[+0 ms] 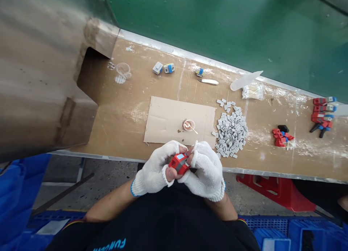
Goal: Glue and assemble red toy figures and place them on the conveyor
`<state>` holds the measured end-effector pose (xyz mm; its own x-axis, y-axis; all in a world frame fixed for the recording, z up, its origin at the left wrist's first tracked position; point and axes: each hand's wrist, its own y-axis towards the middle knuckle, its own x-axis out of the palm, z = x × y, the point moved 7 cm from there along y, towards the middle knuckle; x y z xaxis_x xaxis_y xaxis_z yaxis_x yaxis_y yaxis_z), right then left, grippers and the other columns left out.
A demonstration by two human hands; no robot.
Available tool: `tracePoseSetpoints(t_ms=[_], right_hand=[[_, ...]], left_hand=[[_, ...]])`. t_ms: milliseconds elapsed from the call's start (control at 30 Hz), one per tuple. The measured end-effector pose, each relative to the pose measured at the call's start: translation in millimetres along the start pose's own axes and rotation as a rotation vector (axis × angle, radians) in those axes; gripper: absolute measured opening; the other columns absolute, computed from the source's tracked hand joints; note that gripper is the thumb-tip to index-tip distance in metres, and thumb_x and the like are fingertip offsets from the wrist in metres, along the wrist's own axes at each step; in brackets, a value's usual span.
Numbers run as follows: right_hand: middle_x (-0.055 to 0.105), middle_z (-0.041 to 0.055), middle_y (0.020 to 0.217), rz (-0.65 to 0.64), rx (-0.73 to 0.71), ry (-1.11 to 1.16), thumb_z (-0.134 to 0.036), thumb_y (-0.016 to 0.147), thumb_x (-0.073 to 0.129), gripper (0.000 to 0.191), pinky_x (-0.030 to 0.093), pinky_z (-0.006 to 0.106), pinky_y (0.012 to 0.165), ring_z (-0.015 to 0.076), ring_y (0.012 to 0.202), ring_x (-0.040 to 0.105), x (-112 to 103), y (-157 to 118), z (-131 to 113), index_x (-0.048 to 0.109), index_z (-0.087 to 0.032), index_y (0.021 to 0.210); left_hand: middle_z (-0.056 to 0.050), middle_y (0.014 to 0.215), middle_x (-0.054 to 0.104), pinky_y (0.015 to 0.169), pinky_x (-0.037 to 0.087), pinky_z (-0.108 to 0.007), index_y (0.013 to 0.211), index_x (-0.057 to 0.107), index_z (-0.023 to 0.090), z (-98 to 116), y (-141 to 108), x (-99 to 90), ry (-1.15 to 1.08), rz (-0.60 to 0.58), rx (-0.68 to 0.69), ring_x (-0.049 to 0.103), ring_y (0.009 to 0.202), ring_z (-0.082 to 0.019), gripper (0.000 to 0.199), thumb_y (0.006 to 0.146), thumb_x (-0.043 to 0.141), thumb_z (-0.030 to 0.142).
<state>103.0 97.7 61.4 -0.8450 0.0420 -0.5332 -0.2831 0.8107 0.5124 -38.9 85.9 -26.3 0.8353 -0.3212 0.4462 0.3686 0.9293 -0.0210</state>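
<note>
My left fingers [177, 161] and right fingers [191, 157] hold 1 red-and-grey piece [179, 163] between them, closed around it. Beyond my fingers is the small cup [188, 125], on cardboard [163, 117].

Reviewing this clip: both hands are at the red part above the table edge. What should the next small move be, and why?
Probably a gentle press by the right hand while the left hand steadies the red part: the left grips its side, and the right fingertips are already at its opposite end.
</note>
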Motion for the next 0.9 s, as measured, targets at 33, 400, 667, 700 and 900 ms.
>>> tracePoseSetpoints(t_ms=[33,400,667,700,900], right_hand=[[0.073,-0.0006,0.086,0.003,0.000,0.001,-0.029,0.109,0.080,0.025,0.054,0.035,0.066,0.0197,0.073,0.065,0,0,0,0.057,-0.030,0.100],[0.068,-0.0025,0.082,-0.056,0.001,0.016,-0.028,0.107,0.083,0.026,0.053,0.035,0.069,0.0196,0.071,0.061,-3,0,2,0.058,-0.030,0.100],[0.071,-0.0007,0.084,-0.013,0.007,-0.011,-0.027,0.107,0.084,0.025,0.051,0.034,0.066,0.0199,0.072,0.061,-2,-6,0,0.060,-0.029,0.100],[0.071,-0.0009,0.084,-0.009,0.013,-0.001,-0.027,0.106,0.085,0.026,0.051,0.034,0.067,0.0199,0.072,0.062,-1,-6,0,0.060,-0.029,0.101],[0.075,-0.0020,0.085,0.046,-0.017,0.038,-0.027,0.106,0.088,0.023,0.056,0.037,0.069,0.0201,0.072,0.069,-4,-4,-1,0.065,-0.029,0.109]], left_hand=[[-0.009,0.125,0.075,0.082,0.065,-0.032,0.139,0.079,0.024,0,0,1.6,-0.033,-0.011,-0.018,0.073,0.094,-0.022,0.060,0.105,0.085,0.073],[-0.003,0.101,0.065,0.074,0.051,-0.031,0.109,0.074,0.020,12,10,-0.5,0.057,-0.044,-0.019,0.059,0.082,-0.016,0.059,0.100,0.090,0.076],[0.000,0.097,0.060,0.068,0.045,-0.029,0.106,0.070,0.020,13,10,4.1,0.029,-0.040,-0.028,0.052,0.077,-0.014,0.057,0.103,0.088,0.075],[-0.001,0.098,0.061,0.069,0.046,-0.029,0.108,0.071,0.020,13,10,3.2,0.029,-0.029,-0.019,0.053,0.078,-0.014,0.057,0.102,0.088,0.074],[-0.007,0.108,0.071,0.074,0.055,-0.031,0.120,0.078,0.021,17,8,1.6,0.035,-0.011,0.045,0.065,0.084,-0.018,0.051,0.104,0.087,0.069]])
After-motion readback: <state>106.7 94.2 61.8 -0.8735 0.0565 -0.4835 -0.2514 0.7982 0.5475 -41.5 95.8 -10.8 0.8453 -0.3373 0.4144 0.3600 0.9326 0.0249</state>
